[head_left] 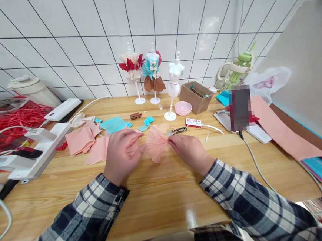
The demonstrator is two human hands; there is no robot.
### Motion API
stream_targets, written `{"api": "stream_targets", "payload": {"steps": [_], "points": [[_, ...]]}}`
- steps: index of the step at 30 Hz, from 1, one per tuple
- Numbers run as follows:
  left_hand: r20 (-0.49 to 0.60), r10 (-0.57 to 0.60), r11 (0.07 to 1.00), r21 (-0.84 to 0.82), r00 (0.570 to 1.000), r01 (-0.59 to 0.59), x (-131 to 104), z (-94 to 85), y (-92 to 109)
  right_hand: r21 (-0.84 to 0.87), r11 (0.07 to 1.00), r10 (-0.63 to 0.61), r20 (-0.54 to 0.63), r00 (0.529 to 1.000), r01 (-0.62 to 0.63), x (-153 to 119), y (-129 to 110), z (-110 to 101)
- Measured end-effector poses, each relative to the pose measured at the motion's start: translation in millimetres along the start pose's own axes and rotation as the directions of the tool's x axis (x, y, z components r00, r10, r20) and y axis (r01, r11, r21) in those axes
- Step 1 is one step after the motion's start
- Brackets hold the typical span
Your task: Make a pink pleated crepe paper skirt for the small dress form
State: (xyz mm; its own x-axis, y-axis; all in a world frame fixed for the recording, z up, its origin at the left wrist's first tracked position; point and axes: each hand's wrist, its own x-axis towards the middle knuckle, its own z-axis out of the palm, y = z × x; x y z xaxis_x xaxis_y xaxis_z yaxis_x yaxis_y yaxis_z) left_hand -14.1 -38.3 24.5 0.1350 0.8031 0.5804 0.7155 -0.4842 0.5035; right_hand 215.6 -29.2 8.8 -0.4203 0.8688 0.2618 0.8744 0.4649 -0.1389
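A fan of pleated pink crepe paper [156, 144] spreads out above the table, gathered to a point at its right end. My right hand [189, 149] pinches that gathered end between thumb and fingers. At the fan's left edge is my left hand [124, 152], thumb and fingers apart; whether it touches the paper I cannot tell. Thread snips [177, 131] lie just behind the fan. Folded pink paper pieces [80, 140] and a blue crepe paper sheet [113, 124] rest to the left. Smaller blue pieces [147, 123] lie behind the fan.
Miniature dress forms stand at the back, two dressed in paper [153, 71] and one plain white [173, 75]. Near them are a pink bowl [183, 108] and a cardboard box [196, 97]. A power strip [38, 156] sits left; a bottle [236, 70] and long pink strip [284, 133] are right.
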Motion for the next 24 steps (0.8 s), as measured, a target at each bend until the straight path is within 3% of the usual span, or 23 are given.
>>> {"api": "stream_targets", "payload": {"steps": [2,4,9,18,24], "points": [[0.083,0.269,0.949,0.15,0.96,-0.279,-4,2.7,8,-0.043,0.998,-0.046,0.012,0.999,0.047,-4,-9,1],[0.162,0.349,0.901,0.213,0.923,-0.378,-10,9.1,17,-0.051,0.995,-0.084,0.017,0.996,0.084,-7,-17,3],[0.16,0.291,0.885,0.33,0.943,-0.329,-17,20.5,27,0.013,0.993,-0.12,0.011,0.993,0.12,-13,-24,9],[0.168,0.303,0.881,0.325,0.938,-0.343,-16,14.8,27,0.115,0.991,-0.075,0.068,0.995,0.067,-10,-27,4],[0.19,0.307,0.895,0.277,0.933,-0.35,-13,13.0,22,0.377,0.926,-0.05,0.036,0.998,0.033,-8,-22,6]]}}
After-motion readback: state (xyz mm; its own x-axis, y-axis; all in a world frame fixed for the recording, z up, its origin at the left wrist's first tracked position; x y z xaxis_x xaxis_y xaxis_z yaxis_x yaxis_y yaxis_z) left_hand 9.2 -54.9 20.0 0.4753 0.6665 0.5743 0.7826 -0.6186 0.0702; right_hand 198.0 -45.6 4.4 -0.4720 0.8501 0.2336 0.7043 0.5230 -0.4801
